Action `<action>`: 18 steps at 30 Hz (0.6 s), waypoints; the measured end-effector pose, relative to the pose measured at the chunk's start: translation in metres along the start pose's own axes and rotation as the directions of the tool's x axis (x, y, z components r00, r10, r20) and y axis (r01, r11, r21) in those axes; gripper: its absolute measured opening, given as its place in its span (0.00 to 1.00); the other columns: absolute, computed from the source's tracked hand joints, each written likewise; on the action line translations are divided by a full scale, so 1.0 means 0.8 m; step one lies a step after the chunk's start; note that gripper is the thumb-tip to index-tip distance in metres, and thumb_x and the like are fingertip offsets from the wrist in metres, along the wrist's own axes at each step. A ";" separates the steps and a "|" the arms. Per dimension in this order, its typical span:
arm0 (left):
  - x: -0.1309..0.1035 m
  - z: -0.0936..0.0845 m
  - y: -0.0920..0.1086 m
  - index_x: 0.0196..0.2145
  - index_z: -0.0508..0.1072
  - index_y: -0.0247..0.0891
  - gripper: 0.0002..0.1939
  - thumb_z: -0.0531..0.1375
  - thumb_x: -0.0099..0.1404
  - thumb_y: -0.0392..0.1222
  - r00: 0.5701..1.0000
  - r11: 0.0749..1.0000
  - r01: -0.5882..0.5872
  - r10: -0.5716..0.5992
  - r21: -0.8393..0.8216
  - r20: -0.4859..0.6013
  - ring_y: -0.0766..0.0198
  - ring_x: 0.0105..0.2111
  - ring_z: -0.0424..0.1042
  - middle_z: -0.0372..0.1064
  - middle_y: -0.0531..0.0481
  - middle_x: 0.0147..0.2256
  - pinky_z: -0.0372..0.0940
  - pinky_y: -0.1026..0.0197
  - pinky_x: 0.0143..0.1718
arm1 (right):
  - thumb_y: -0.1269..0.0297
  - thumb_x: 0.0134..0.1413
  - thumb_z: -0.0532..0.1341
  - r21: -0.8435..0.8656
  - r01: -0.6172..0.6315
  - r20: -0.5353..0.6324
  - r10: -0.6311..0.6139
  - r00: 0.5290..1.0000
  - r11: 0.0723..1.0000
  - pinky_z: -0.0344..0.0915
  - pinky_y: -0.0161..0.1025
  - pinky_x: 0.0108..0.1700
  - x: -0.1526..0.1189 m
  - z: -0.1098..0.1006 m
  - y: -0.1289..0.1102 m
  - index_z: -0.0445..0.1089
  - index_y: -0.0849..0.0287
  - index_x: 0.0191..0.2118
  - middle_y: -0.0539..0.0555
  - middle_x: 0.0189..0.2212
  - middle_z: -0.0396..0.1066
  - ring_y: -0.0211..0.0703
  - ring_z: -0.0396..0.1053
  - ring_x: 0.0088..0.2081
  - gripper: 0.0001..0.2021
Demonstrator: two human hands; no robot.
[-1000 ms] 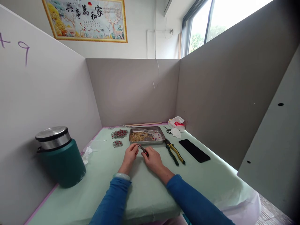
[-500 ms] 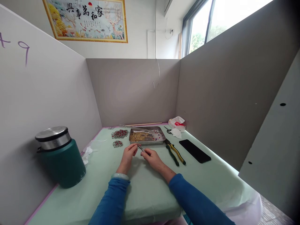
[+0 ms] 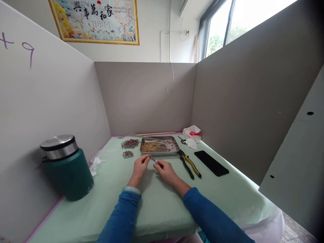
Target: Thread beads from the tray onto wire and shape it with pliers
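Note:
My right hand [image 3: 165, 171] is closed around a slim metal tool [image 3: 154, 160], whose tip points up and left; its exact kind is too small to tell. At that tip, my left hand [image 3: 139, 168] has thumb and fingers pinched together, and whatever lies between them is too small to make out. Both hands are just in front of a metal tray [image 3: 159, 154]. Inside the tray are small gold-coloured pieces [image 3: 150, 146] on the left and pale and reddish bits [image 3: 170, 145] on the right. Thin rods [image 3: 141, 136] lie across its back edge.
Two piles of red and silver pieces, a larger pile [image 3: 130, 144] and a smaller pile [image 3: 128, 154], lie left of the tray. To the right are pliers [image 3: 190, 164], scissors [image 3: 182, 141], tissue [image 3: 191, 143] and a black phone [image 3: 211, 163]. A green flask [image 3: 68, 175] stands left.
The whole view has shifted slightly. Both hands keep nearly the same pose, with the tool's tip still at the left fingertips.

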State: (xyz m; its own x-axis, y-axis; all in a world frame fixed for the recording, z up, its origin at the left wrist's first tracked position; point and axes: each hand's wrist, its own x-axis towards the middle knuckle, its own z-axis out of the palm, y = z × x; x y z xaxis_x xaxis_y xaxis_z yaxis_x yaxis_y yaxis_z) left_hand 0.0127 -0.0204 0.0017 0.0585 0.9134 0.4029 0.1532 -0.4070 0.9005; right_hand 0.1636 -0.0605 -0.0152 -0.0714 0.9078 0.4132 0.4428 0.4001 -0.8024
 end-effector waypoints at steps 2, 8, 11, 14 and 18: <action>-0.001 0.000 0.000 0.31 0.78 0.37 0.12 0.58 0.53 0.45 1.000 1.000 -0.006 0.006 -0.008 0.010 0.61 0.26 0.62 0.66 0.51 0.21 0.56 0.63 0.28 | 0.56 0.52 0.56 0.084 -0.048 0.034 0.045 0.998 0.995 0.49 0.32 0.26 0.002 -0.001 0.000 0.63 0.61 0.23 0.46 0.18 0.56 0.34 0.53 0.24 0.14; -0.003 0.003 0.001 0.38 0.77 0.33 0.18 0.57 0.54 0.46 0.998 0.996 0.046 -0.042 -0.075 0.048 0.66 0.22 0.56 0.59 0.55 0.18 0.53 0.64 0.26 | 0.51 0.50 0.58 0.462 -0.405 0.318 0.278 0.906 0.789 0.41 0.30 0.18 0.005 -0.008 -0.007 0.64 0.60 0.28 0.44 0.19 0.52 0.30 0.47 0.18 0.15; -0.003 0.004 0.000 0.38 0.76 0.32 0.18 0.57 0.54 0.46 0.998 0.995 0.054 -0.050 -0.088 0.042 0.67 0.22 0.55 0.57 0.56 0.19 0.52 0.64 0.25 | 0.50 0.50 0.59 0.574 -0.521 0.476 0.261 0.840 0.632 0.37 0.29 0.17 0.005 -0.014 -0.008 0.63 0.61 0.29 0.44 0.20 0.52 0.28 0.45 0.17 0.17; -0.002 0.003 -0.001 0.37 0.77 0.32 0.17 0.58 0.54 0.46 0.999 0.996 0.043 -0.040 -0.083 0.033 0.67 0.22 0.56 0.57 0.56 0.19 0.53 0.64 0.26 | 0.50 0.52 0.59 0.625 -0.618 0.590 0.230 0.774 0.477 0.36 0.28 0.17 0.006 -0.018 -0.007 0.63 0.62 0.30 0.44 0.21 0.51 0.27 0.46 0.17 0.17; -0.003 0.004 0.001 0.37 0.77 0.33 0.16 0.58 0.54 0.46 0.999 0.997 0.028 -0.026 -0.072 0.031 0.66 0.23 0.58 0.58 0.55 0.20 0.54 0.63 0.28 | 0.53 0.56 0.57 0.639 -0.725 0.703 0.186 0.686 0.257 0.37 0.27 0.17 0.007 -0.023 -0.007 0.63 0.62 0.31 0.45 0.21 0.51 0.27 0.46 0.18 0.15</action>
State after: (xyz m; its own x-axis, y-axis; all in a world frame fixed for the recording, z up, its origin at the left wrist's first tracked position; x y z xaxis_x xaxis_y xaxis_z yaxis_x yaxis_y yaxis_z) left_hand 0.0157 -0.0226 0.0010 0.0856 0.9234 0.3741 0.0833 -0.3808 0.9209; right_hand 0.1767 -0.0602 -0.0004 -0.5954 0.7857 -0.1681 -0.4060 -0.4747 -0.7809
